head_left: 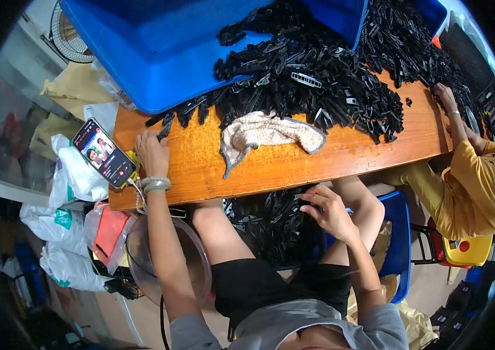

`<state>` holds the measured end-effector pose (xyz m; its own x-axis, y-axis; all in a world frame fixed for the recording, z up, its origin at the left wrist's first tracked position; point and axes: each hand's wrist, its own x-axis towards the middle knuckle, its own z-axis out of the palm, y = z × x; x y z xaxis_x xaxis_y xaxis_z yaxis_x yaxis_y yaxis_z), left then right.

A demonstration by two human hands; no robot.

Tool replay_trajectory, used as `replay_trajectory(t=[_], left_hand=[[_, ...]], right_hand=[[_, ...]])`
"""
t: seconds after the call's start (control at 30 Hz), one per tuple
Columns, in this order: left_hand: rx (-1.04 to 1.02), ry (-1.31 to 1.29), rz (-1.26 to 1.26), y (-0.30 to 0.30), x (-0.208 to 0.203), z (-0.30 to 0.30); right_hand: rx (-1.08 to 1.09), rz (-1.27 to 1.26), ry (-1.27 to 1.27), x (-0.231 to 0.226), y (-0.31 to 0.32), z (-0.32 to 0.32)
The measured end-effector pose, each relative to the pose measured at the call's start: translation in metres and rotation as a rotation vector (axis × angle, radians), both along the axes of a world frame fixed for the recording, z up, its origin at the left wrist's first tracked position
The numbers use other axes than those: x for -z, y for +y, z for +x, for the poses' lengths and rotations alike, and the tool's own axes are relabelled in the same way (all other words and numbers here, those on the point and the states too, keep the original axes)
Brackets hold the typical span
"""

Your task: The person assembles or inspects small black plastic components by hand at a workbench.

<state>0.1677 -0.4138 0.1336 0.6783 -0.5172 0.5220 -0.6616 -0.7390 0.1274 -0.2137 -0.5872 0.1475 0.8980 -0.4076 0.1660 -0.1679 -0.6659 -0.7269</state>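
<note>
My left hand (152, 153), with a bracelet at the wrist, rests at the left end of the wooden table. Its fingers are closed at a small black plastic part (166, 124). My right hand (330, 214) hangs over my lap, just off the table's front edge, its fingers loosely bent and apart with nothing visible in them. Below it, a pile of black plastic parts (276, 224) sits between my legs; its container is mostly hidden. On the table a large heap of black plastic parts (317, 76) spreads beyond a crumpled pale cloth (268, 131).
A tilted blue bin (142, 64) stands at the table's far left. A phone (104, 153) with a lit screen leans at the left edge, beside white plastic bags (64, 233). A clear bucket (198, 248) stands by my left leg. At right, another person's hand (446, 96) reaches the heap.
</note>
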Motion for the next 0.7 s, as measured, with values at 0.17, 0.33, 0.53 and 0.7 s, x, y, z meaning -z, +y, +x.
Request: replay_trajectory(t=[0.17,0.33,0.53,0.7], left_hand=[[0.304,0.627,-0.694,0.061,-0.003,-0.066],[0.212,0.891,-1.013,0.149,-0.016,-0.152],[0.034,1.074,-0.430,0.297,0.175,-0.158],[0.054,1.146,-0.621,0.168,0.078,-0.193]], right_hand=[[0.021,0.000,-0.010,-0.002,-0.003,0.007],[0.003,0.062,0.026,0.014,-0.005,0.001],[0.124,0.255,-0.146,0.005,-0.022,0.013],[0.542,-0.119,-0.265,0.001,-0.097,0.041]])
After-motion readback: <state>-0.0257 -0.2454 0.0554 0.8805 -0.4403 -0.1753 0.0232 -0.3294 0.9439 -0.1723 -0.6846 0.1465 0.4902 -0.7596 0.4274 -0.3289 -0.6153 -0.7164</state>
